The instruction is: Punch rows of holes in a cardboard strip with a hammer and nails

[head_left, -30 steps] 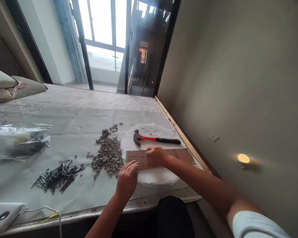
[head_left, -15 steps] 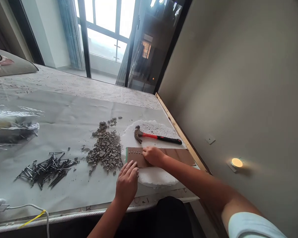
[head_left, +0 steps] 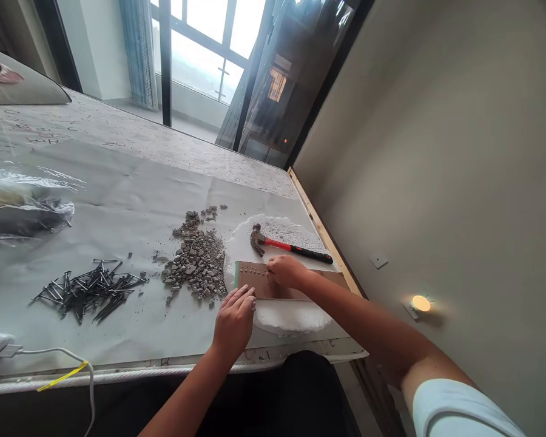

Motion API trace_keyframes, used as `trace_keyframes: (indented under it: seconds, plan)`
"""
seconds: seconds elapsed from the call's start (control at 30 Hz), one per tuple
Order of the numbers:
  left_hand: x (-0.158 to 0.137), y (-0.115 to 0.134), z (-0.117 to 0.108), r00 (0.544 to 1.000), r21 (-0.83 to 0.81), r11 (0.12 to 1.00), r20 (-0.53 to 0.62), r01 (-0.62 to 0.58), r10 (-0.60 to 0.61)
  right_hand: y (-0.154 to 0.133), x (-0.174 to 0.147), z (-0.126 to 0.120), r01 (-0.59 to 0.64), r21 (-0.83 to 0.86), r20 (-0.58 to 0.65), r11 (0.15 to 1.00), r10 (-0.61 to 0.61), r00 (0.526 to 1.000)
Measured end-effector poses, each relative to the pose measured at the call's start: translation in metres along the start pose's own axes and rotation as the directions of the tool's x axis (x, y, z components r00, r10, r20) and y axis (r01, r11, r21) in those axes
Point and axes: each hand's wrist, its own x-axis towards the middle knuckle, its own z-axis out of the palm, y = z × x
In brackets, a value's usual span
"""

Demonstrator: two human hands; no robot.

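A flat brown board point(head_left: 277, 291) with a green left end lies on a rough white foam slab point(head_left: 282, 318). Small pale nail heads point(head_left: 253, 271) sit in lines near the board's left end. My left hand point(head_left: 234, 318) rests with fingers stretched out on the board's near left corner. Beside the nail heads, my right hand point(head_left: 287, 271) is closed in a pinch at the board's surface; what its fingers hold is hidden. A claw hammer point(head_left: 291, 246) with a red and black handle lies on the foam just beyond the board.
Loose dark nails point(head_left: 91, 288) lie in a heap at the left. Grey rubble point(head_left: 195, 261) is piled left of the foam. A clear plastic bag point(head_left: 27, 209), a white cable point(head_left: 59, 350) and a wooden edge strip point(head_left: 321, 224) border the covered surface, beside the wall.
The camera view has tilted and shifted slightly, so the surface sits higher in the picture. Both hands keep nearly the same places on the board.
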Motion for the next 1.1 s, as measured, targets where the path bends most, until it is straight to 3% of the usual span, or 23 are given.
trace_keyframes:
  seconds: [0.1,0.23,0.3,0.4,0.47,0.6,0.7,0.77,0.87,0.93,1.0,1.1]
  plan:
    - [0.001,0.0,0.0,1.0,-0.027,0.999,0.007,0.017,-0.017,0.0,-0.001,-0.006,-0.012,-0.007,0.015,1.0,0.012,1.0]
    - [0.003,0.0,0.0,0.999,-0.087,0.995,0.0,0.053,-0.053,-0.002,-0.015,-0.023,-0.091,0.108,-0.194,0.99,0.111,0.975]
    - [0.005,0.003,-0.004,0.995,-0.15,0.984,-0.007,0.101,-0.103,-0.009,-0.024,-0.032,-0.024,0.197,-0.244,0.98,0.073,0.967]
    - [0.008,0.011,-0.016,0.976,-0.289,0.936,-0.014,0.203,-0.216,-0.028,-0.034,-0.039,0.193,0.29,-0.216,0.937,-0.133,0.967]
    - [0.01,0.016,-0.025,0.956,-0.405,0.87,0.048,0.282,-0.288,-0.042,-0.037,-0.037,0.265,0.318,-0.226,0.91,-0.198,0.954]
    - [0.01,0.018,-0.031,0.885,-0.528,0.709,0.289,0.466,-0.366,-0.055,-0.035,-0.027,0.233,0.332,-0.26,0.914,-0.149,0.954]
    - [0.007,0.015,-0.028,0.857,-0.519,0.682,0.321,0.515,-0.403,-0.049,-0.031,-0.019,0.21,0.37,-0.323,0.905,-0.086,0.942]
    - [0.004,0.012,-0.027,0.862,-0.485,0.713,0.27,0.507,-0.429,-0.039,-0.026,-0.012,0.129,0.352,-0.37,0.927,0.012,0.929]
    - [0.003,0.008,-0.028,0.926,-0.376,0.851,0.06,0.366,-0.372,-0.022,-0.018,0.002,-0.052,0.234,-0.333,0.971,0.13,0.934]
    - [0.002,0.004,-0.028,0.97,-0.284,0.935,-0.055,0.211,-0.235,-0.015,-0.012,0.013,-0.088,0.135,-0.248,0.987,0.12,0.961]
    - [0.0,-0.001,-0.024,0.99,-0.219,0.971,-0.085,0.094,-0.115,-0.013,-0.008,0.021,-0.07,0.056,-0.174,0.996,0.079,0.982]
    - [-0.003,-0.008,-0.015,0.996,-0.167,0.985,-0.07,0.05,-0.062,-0.014,-0.003,0.027,-0.042,-0.018,-0.123,0.999,0.039,0.992]
